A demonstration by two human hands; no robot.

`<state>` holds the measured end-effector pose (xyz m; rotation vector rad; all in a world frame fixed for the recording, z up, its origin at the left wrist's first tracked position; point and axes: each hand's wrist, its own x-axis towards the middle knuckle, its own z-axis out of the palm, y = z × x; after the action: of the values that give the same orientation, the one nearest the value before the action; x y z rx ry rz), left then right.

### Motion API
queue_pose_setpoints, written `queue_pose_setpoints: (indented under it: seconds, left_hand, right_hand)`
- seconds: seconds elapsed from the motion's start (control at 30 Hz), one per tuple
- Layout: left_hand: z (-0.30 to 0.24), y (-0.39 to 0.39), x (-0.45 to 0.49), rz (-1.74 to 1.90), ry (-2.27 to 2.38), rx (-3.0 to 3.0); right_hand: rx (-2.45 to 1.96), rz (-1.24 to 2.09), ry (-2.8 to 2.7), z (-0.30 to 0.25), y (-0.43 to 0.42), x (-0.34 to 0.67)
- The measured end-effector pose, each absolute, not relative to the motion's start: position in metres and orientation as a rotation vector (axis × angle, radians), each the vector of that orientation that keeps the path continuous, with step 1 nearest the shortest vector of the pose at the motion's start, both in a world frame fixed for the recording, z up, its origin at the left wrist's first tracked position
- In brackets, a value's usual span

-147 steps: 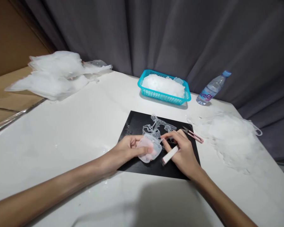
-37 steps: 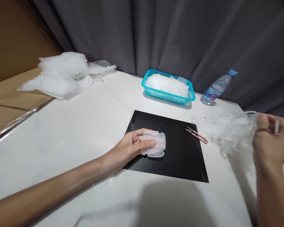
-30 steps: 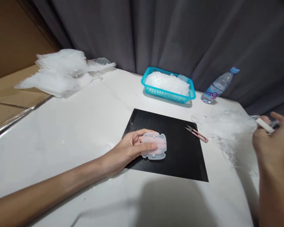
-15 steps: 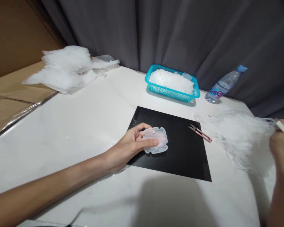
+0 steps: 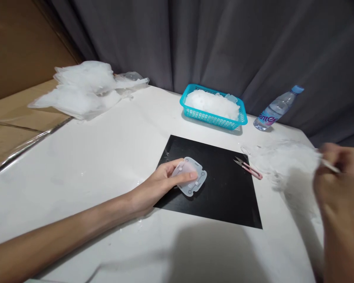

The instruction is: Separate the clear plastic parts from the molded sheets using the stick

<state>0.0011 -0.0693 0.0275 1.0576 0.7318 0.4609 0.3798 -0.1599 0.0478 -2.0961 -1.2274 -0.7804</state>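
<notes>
I take the middle of the black mat [image 5: 224, 200] as the centre of the clock, with 12 o'clock pointing to the curtain [image 5: 129, 39]. The left grip [image 5: 162, 182] of the person, whose forearm comes in from 8 o'clock, is closed on a flat translucent piece [image 5: 192, 187] with rounded outline and small cut-ins on its edge. The thumb lies across the face of this piece. The piece is above the mat, slightly toward 9 o'clock, and it is tilted; I cannot tell if it touches the mat. The right grip [image 5: 340, 173], at 3 o'clock and blurred, is clenched around a thin white stick [image 5: 330, 166]. It is near a loose white pile [image 5: 283, 155] at 2 to 3 o'clock; whether its fingers touch this pile, I cannot tell. Pink snips [image 5: 247, 168] lie at 2 o'clock across the edge of the mat, with blades apart. At 12 o'clock on the desk [image 5: 112, 157] stands a blue basket [image 5: 208, 117], filled with a white heap [image 5: 211, 103]. At 1 to 2 o'clock is a bottle [image 5: 273, 112] with a blue cap. White bundles [image 5: 85, 84] lie at 10 o'clock, partly over brown cardboard [image 5: 17, 106].
</notes>
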Motion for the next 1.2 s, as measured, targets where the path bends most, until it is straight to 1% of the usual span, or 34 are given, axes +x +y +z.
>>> queue_pose_setpoints:
  seconds: [0.17, 0.23, 0.3, 0.4, 0.53, 0.6, 0.73, 0.8, 0.93, 1.1, 1.2]
  left_hand:
    - [0.028, -0.068, 0.001, 0.498, 0.728, 1.060]
    - [0.028, -0.068, 0.002, 0.498, 0.755, 1.040]
    - [0.026, -0.067, 0.002, 0.517, 0.789, 1.005]
    - [0.027, -0.067, 0.002, 0.540, 0.830, 0.954]
    - [0.030, -0.068, 0.001, 0.525, 0.814, 0.965]
    - [0.032, -0.068, 0.001, 0.505, 0.792, 0.994]
    - [0.032, -0.069, 0.000, 0.506, 0.750, 1.017]
    - [0.031, -0.069, 0.000, 0.530, 0.725, 1.014]
    - [0.031, -0.071, 0.002, 0.558, 0.666, 1.014]
    - [0.029, -0.072, 0.000, 0.512, 0.671, 1.054]
    - [0.027, -0.071, -0.001, 0.485, 0.683, 1.090]
  right_hand:
    - [-1.954, 0.111, -1.692, 0.023, -0.149, 0.308]
    - [-1.906, 0.267, -1.802, 0.015, -0.148, 0.285]
    - [-1.813, 0.343, -1.902, 0.011, -0.149, 0.268]
    - [-1.699, 0.325, -2.015, 0.009, -0.150, 0.255]
    - [-1.668, 0.131, -2.066, 0.009, -0.148, 0.260]
    - [-1.756, -0.010, -1.992, 0.008, -0.147, 0.272]
    - [-2.084, -0.287, -1.815, 0.003, -0.148, 0.307]
    - [-2.161, -0.245, -1.789, 0.000, -0.149, 0.323]
    - [-2.148, -0.060, -1.823, 0.000, -0.148, 0.336]
    - [-2.149, -0.139, -1.783, 0.003, -0.147, 0.332]
    - [-2.110, -0.144, -1.882, 0.004, -0.149, 0.333]
